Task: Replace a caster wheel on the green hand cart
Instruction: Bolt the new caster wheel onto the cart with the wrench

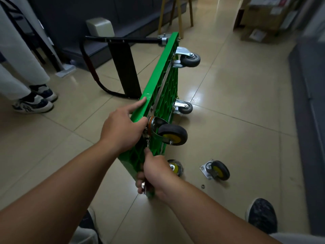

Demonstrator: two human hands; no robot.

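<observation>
Likely stiff, the cart (158,81) steadies with our left hand (121,131) gripping its edge; caster (172,134) beside those fingers, right hand (154,171) clasping a wrench (143,188).

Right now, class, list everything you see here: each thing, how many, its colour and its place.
green plastic hand cart: one, green, tipped on edge on floor
black tubular handle: one, black, cart's far end
grey-wheeled casters: two, grey, mounted, far
yellow-hubbed black caster: one, mounted, near upper corner
loose yellow-hubbed caster: one, floor, right
partly hidden yellow-hubbed wheel: one, below cart
small metal nut: one, silver, floor
silver metal tool: one, at cart's near end
bystander's trainers: two, white-navy, left
left hand: grips cart edge
right hand: grips tool
</observation>
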